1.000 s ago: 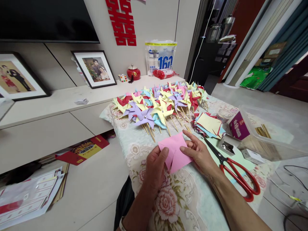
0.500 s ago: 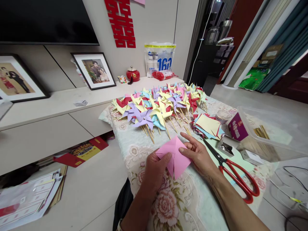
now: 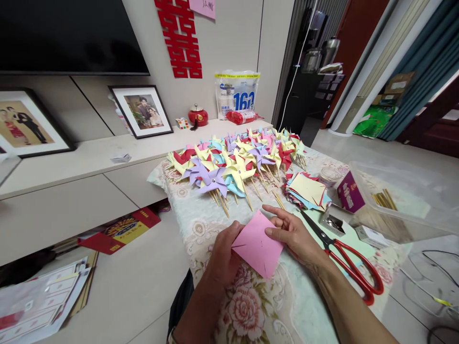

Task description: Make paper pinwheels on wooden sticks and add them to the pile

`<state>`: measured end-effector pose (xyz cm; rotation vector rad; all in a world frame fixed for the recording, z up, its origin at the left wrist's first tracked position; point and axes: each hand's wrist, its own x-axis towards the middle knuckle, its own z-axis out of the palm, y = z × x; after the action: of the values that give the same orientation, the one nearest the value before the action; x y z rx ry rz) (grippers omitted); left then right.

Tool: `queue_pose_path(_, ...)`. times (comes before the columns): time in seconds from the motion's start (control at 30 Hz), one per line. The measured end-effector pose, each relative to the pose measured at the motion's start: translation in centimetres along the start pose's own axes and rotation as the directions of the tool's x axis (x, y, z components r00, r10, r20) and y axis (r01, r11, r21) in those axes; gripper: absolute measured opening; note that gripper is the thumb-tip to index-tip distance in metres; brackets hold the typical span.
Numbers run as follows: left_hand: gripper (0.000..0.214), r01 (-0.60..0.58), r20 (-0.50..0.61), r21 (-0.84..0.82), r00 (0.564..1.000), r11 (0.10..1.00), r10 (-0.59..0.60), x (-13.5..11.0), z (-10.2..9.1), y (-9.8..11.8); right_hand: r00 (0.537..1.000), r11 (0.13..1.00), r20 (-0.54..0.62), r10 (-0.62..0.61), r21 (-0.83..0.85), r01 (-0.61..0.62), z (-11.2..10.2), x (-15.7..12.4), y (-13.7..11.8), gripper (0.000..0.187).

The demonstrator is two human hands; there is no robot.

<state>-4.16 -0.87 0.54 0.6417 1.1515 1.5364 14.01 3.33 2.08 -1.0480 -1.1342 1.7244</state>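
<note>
Between my hands, above the flowered tablecloth (image 3: 247, 306), is a square of pink paper (image 3: 258, 246) with slits running in from its corners. My left hand (image 3: 226, 253) grips its left corner; those fingertips are hidden behind the sheet. At the right edge my right hand (image 3: 292, 236) pinches it, thumb on top and index finger stretched past the upper corner. Scissors with red handles (image 3: 340, 258) lie to the right of my right hand. Beyond the hands is a mass of paper pinwheels (image 3: 236, 165) on wooden sticks.
A stack of cut paper squares (image 3: 306, 188) lies right of the pinwheels. Nearby are a small open box of metal pins (image 3: 333, 222), a white box (image 3: 373, 236) and a clear plastic bin (image 3: 405, 220) with sticks. Picture frames (image 3: 143, 112) stand on the white cabinet at the back.
The pink paper has turned slightly and tilted, its lower corner now further down and right. My left thumb has moved off its face to the left edge. The view has shifted slightly.
</note>
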Motion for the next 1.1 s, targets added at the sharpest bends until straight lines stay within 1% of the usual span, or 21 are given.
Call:
queue_pose_path(0.03,0.021,0.043,0.068,0.009,0.997,0.999,-0.044,0.1,-0.2,0.1,1.0,1.0,0.021,0.005,-0.021,-0.005,0.0,-0.1,0.0,0.071)
queue_pose_path(0.07,0.021,0.096,0.15,0.019,0.984,0.995,-0.098,0.1,-0.3,0.3,0.999,0.999,0.042,0.01,-0.042,-0.008,-0.1,-0.1,0.0,0.069)
queue_pose_path(0.1,0.023,0.159,0.243,0.032,0.957,0.987,-0.161,0.2,-0.4,0.7,0.998,0.998,0.065,0.015,-0.063,-0.011,-0.1,-0.2,-0.1,0.067)
queue_pose_path(0.17,0.027,0.259,0.391,0.066,0.882,0.964,-0.263,0.3,-0.4,1.4,0.994,0.994,0.109,0.028,-0.109,-0.016,0.0,-0.3,-0.3,0.064)
queue_pose_path(0.2,0.028,0.309,0.458,0.083,0.832,0.947,-0.312,0.4,-0.3,1.8,0.991,0.99,0.127,0.033,-0.137,-0.015,0.0,-0.4,-0.4,0.063)
queue_pose_path(0.23,0.03,0.347,0.506,0.097,0.79,0.933,-0.347,0.4,-0.1,2.1,0.99,0.986,0.139,0.036,-0.165,-0.012,0.1,-0.5,-0.5,0.061)
queue_pose_path(0.27,0.032,0.363,0.526,0.11,0.769,0.925,-0.364,0.4,0.0,2.3,0.989,0.982,0.145,0.036,-0.189,-0.008,0.1,-0.6,-0.7,0.06)
queue_pose_path(0.3,0.035,0.371,0.537,0.125,0.754,0.92,-0.377,0.4,0.2,2.4,0.989,0.978,0.146,0.033,-0.208,-0.002,0.2,-0.7,-0.8,0.059)
queue_pose_path(0.33,0.037,0.367,0.535,0.143,0.752,0.919,-0.384,0.3,0.4,2.4,0.989,0.975,0.145,0.032,-0.22,0.001,0.2,-0.7,-0.8,0.058)
queue_pose_path(0.4,0.035,0.344,0.499,0.179,0.776,0.922,-0.386,0.3,0.7,2.2,0.989,0.976,0.141,0.033,-0.217,-0.002,0.2,-0.8,-0.9,0.058)
queue_pose_path(0.5,0.03,0.326,0.404,0.172,0.837,0.93,-0.368,0.2,1.1,1.7,0.995,0.984,0.103,0.02,-0.178,-0.002,-0.1,-0.6,-0.7,0.058)
queue_pose_path(0.63,0.034,0.336,0.333,0.034,0.884,0.941,-0.327,0.3,1.7,1.2,1.0,0.997,-0.013,-0.027,-0.075,0.026,-0.3,-0.3,-0.5,0.062)
queue_pose_path(0.73,0.036,0.316,0.27,-0.074,0.919,0.946,-0.286,0.5,2.2,1.0,0.999,0.999,-0.039,0.018,0.041,-0.016,-0.1,-0.2,-0.6,0.077)
queue_pose_path(0.83,0.036,0.296,0.224,-0.151,0.939,0.943,-0.259,0.5,2.8,0.7,0.999,0.993,-0.01,0.042,0.109,-0.041,0.2,-0.2,-0.6,0.094)
queue_pose_path(0.9,0.036,0.279,0.194,-0.177,0.95,0.944,-0.245,0.5,3.0,0.5,0.999,0.991,0.005,0.054,0.12,-0.055,0.3,-0.2,-0.5,0.099)
queue_pose_path(1.0,0.035,0.27,0.171,-0.189,0.956,0.944,-0.239,0.4,3.3,0.3,0.997,0.99,0.004,0.073,0.117,-0.073,0.5,-0.1,-0.4,0.096)
queue_pose_path(1.1,0.034,0.271,0.169,-0.191,0.956,0.944,-0.24,0.3,3.2,0.4,0.998,0.992,0.022,0.052,0.115,-0.054,0.5,0.0,-0.5,0.083)
